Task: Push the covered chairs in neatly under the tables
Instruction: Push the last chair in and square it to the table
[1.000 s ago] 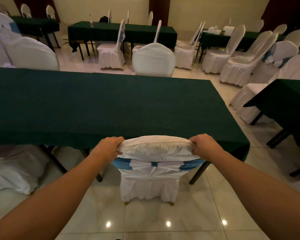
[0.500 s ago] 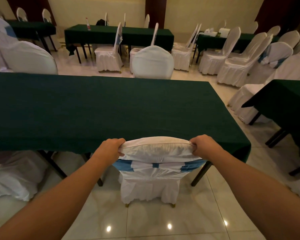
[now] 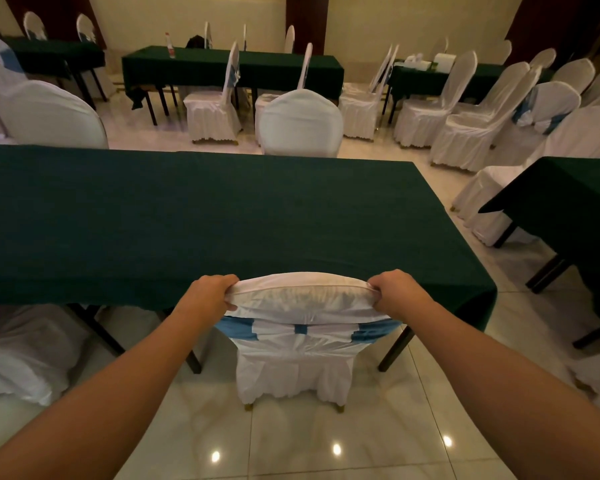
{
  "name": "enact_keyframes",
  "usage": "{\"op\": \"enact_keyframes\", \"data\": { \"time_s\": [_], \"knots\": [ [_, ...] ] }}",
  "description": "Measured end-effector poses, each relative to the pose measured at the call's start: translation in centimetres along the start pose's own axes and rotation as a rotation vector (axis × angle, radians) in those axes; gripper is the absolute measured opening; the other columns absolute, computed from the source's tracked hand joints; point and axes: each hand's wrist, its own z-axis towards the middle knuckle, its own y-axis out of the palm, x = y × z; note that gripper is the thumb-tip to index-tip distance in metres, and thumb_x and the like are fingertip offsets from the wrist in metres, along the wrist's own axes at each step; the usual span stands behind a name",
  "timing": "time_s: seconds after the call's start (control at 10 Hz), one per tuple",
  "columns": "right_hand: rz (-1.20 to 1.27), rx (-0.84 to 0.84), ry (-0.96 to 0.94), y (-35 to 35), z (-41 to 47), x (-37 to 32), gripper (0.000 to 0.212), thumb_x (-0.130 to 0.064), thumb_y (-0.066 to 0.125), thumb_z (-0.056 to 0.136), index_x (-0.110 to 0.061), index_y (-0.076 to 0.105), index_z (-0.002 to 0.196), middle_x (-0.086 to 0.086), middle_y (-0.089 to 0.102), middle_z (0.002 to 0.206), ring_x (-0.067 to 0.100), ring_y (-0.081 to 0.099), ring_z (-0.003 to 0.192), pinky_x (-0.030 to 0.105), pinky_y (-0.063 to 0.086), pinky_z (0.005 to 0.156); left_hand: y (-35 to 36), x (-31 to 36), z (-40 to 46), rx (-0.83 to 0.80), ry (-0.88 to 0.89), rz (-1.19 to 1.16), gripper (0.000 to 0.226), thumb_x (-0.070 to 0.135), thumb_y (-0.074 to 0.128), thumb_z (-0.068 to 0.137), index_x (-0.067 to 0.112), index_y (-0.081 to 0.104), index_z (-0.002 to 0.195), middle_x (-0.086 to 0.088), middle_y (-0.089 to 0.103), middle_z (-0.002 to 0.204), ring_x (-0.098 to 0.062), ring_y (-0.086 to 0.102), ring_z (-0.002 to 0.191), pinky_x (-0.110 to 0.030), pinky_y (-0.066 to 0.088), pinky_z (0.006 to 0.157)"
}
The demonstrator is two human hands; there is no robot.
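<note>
A chair in a white cover with a blue sash (image 3: 300,341) stands right in front of me, its back touching the near edge of a long table under a dark green cloth (image 3: 194,216). The seat is hidden beneath the cloth. My left hand (image 3: 210,294) grips the left top corner of the chair back, and my right hand (image 3: 397,292) grips the right top corner. Both arms are stretched out straight.
Another white-covered chair (image 3: 25,355) sits under the table at the lower left. A covered chair back (image 3: 301,123) rises at the table's far side. A second green table (image 3: 575,209) stands at the right, several covered chairs (image 3: 465,123) behind it. Glossy tile floor (image 3: 326,441) lies underfoot.
The chair has slid a little further under the table, with both hands staying on its top corners. My view has tilted slightly downward.
</note>
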Motion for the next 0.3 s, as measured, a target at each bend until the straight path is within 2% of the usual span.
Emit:
{"op": "enact_keyframes", "data": {
  "time_s": [0.1, 0.2, 0.3],
  "knots": [
    [0.016, -0.02, 0.001, 0.15, -0.19, 0.07, 0.027, -0.012, 0.066, 0.087, -0.035, 0.056, 0.077, -0.003, 0.061, 0.084, 0.014, 0.056, 0.077, 0.031, 0.048, 0.071, 0.23, 0.04, -0.14, -0.022, 0.0, 0.004, 0.033, 0.023, 0.077, 0.084, 0.031, 0.057, 0.109, 0.005, 0.063, 0.098, -0.016, 0.058, 0.087, -0.03, 0.047, 0.079],
    [0.02, -0.037, -0.013, 0.23, -0.35, 0.39, 0.021, -0.014, 0.069, 0.087, -0.033, 0.059, 0.084, -0.004, 0.062, 0.088, 0.014, 0.057, 0.079, 0.031, 0.049, 0.074, 0.36, 0.13, -0.17, -0.032, 0.016, -0.014, 0.036, 0.026, 0.079, 0.083, 0.034, 0.057, 0.11, 0.008, 0.062, 0.099, -0.013, 0.057, 0.087, -0.029, 0.047, 0.081],
    [0.07, -0.082, -0.018, 0.13, -0.96, 1.06, 0.028, -0.025, 0.08, 0.08, -0.031, 0.063, 0.102, -0.006, 0.064, 0.095, 0.014, 0.059, 0.087, 0.034, 0.053, 0.083, 0.19, 0.12, -0.8, -0.088, 0.051, -0.021, 0.043, 0.031, 0.08, 0.078, 0.039, 0.053, 0.11, 0.009, 0.06, 0.105, -0.011, 0.054, 0.089, -0.028, 0.044, 0.079]
  ]
}}
